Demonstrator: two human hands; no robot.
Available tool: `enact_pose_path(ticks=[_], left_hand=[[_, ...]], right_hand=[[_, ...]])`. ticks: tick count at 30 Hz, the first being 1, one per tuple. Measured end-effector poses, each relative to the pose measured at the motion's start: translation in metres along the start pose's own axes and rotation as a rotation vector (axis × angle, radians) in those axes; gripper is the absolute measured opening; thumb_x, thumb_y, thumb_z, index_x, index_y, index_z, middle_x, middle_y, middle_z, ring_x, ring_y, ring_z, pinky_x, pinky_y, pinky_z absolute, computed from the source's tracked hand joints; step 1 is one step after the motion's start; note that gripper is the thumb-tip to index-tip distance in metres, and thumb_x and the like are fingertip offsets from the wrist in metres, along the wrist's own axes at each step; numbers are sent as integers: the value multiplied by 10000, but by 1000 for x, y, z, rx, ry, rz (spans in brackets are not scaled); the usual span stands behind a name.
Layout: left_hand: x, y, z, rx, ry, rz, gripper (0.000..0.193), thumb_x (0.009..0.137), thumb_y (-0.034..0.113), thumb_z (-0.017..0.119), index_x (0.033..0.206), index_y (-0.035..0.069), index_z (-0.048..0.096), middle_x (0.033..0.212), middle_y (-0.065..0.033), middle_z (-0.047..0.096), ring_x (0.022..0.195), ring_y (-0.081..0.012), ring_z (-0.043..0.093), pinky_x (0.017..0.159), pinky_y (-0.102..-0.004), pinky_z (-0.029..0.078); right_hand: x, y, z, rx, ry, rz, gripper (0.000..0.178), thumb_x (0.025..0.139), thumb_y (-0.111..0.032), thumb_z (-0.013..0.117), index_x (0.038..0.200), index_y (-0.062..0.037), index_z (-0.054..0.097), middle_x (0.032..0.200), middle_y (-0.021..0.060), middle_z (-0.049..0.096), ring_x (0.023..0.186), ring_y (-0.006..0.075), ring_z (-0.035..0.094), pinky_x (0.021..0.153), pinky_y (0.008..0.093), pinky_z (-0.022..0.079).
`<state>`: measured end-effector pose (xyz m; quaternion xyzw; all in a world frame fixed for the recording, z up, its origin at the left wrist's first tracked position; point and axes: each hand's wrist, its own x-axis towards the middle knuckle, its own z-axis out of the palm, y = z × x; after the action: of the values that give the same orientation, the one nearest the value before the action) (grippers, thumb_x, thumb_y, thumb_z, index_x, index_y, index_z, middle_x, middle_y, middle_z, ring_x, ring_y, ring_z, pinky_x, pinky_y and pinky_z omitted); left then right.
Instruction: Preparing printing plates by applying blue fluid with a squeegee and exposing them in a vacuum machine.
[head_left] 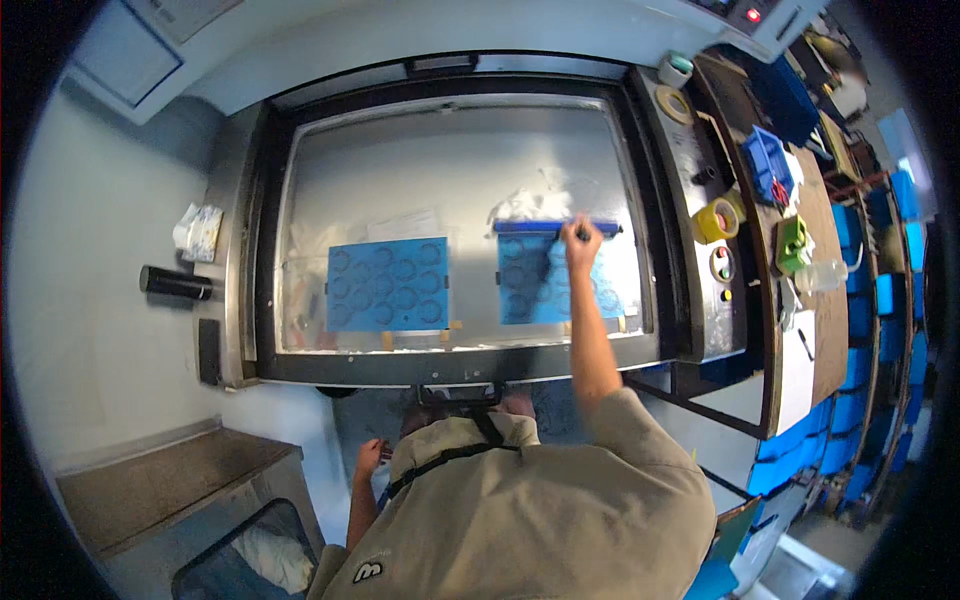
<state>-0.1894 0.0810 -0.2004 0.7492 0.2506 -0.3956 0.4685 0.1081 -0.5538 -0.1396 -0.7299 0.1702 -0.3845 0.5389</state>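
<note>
My right hand (581,243) is closed around the dark handle of a long blue roller-like bar (520,227). The bar lies crosswise along the far edge of the right blue sheet (515,280), which is marked with ring shapes and partly covered by my hand and forearm. A similar blue sheet with rings (388,285) lies flat on the left of the metal bed (450,170). Low at my left side, away from the bed, hangs my left hand (371,457). Its fingers look loosely bent and apart, with nothing clear in them.
A dark raised frame (265,230) surrounds the bed. Tape rolls (716,221) and buttons line the right ledge. Beyond it, a wooden bench (830,330) holds a blue basket (768,165), a green box (790,245) and paper. A black cylinder (175,282) juts out at left.
</note>
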Motion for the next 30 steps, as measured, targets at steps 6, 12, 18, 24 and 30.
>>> enact_pose_path(ticks=[6, 12, 18, 24, 30], left_hand=[[22, 2, 19, 609, -197, 427, 273, 960, 247, 552, 1056, 27, 681, 873, -105, 715, 716, -205, 679, 626, -372, 532], [-1, 21, 29, -49, -342, 12, 274, 957, 259, 569, 1032, 28, 693, 827, -111, 712, 741, -204, 677, 633, -367, 525], [22, 52, 57, 504, 91, 335, 307, 946, 290, 602, 979, 1, 700, 832, -136, 715, 763, -229, 682, 679, -376, 521], [31, -33, 44, 551, 54, 239, 295, 928, 291, 603, 993, 23, 705, 851, -125, 719, 807, -263, 694, 696, -384, 511], [46, -4, 64, 886, -147, 435, 214, 861, 205, 636, 890, 2, 695, 738, -107, 679, 662, -200, 602, 622, -394, 490]], right_hand=[[-115, -68, -72, -221, 122, 131, 315, 753, -108, 735, 601, -23, 472, 500, 77, 388, 501, 111, 365, 473, 322, 353], [-84, -128, -150, -518, 110, 282, 238, 767, -176, 705, 705, 13, 574, 593, 187, 586, 543, 334, 595, 549, 413, 459], [8, -134, -270, -841, 131, 808, 760, 741, -242, 644, 1364, 58, 329, 981, 336, 652, 817, 449, 678, 767, 478, 542], [25, -29, -351, -825, 58, 645, 802, 716, -302, 726, 1406, -72, 389, 1099, 221, 661, 887, 329, 680, 779, 383, 531], [60, 8, -420, -657, 46, 323, 785, 713, -176, 675, 1426, -74, 363, 949, 180, 610, 695, 281, 616, 538, 394, 503]])
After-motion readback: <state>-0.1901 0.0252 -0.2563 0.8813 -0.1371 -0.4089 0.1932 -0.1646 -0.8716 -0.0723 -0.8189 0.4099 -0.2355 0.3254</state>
